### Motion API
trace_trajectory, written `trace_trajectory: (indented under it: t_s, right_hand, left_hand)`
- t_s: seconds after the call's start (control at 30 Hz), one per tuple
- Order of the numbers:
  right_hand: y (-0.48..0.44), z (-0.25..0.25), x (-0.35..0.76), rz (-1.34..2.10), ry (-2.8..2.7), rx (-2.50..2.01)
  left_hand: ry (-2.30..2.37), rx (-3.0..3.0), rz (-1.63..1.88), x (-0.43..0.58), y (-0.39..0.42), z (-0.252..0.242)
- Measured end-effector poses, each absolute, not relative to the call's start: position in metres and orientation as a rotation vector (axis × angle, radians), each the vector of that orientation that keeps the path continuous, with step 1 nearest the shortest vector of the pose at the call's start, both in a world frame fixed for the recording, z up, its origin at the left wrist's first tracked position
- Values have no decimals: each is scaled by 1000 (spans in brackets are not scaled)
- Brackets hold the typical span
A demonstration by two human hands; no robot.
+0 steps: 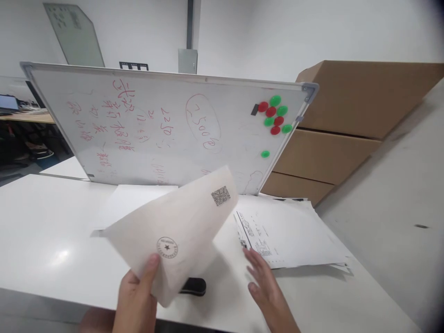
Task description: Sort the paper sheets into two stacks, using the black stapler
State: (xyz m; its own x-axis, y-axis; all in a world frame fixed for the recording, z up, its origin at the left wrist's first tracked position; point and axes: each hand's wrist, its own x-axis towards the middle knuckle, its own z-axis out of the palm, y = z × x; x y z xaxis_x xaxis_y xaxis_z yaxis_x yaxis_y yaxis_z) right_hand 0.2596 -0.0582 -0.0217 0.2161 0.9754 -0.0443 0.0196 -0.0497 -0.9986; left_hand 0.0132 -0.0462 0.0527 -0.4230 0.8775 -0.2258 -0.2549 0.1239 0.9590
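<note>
Head view: one paper [183, 212] pinched in left hand [138, 289], right hand [265, 284] spread, nine magnets [271, 111]

Smooth white worktop [31, 217]
A stack of printed white paper sheets [294, 231] lies right, a white paper sheet [135, 199] at the back left, a partly hidden black round-ended object [196, 286] near the front edge.

Open gap btwn sheet [189, 219] & paper stack [294, 231]; whiteboard [229, 134] blocks rear, black obj. [196, 286] (stapler, prob.) below sheet.
</note>
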Motion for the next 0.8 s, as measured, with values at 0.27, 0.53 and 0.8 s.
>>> trace_trajectory:
  t_s: [0.27, 0.53, 0.8]
  right_hand:
    - [-58, -38, 214, 1365, -791, -1066]
    - [-15, -4, 257, 1228, -923, -1159]
    - [-35, 12, 252, 1664, -777, -992]
  left_hand:
    - [1038, 141, 1288, 44, -39, 55]
    - [1088, 85, 1054, 38, -41, 54]
    - [1240, 767, 1100, 0, -16, 35]
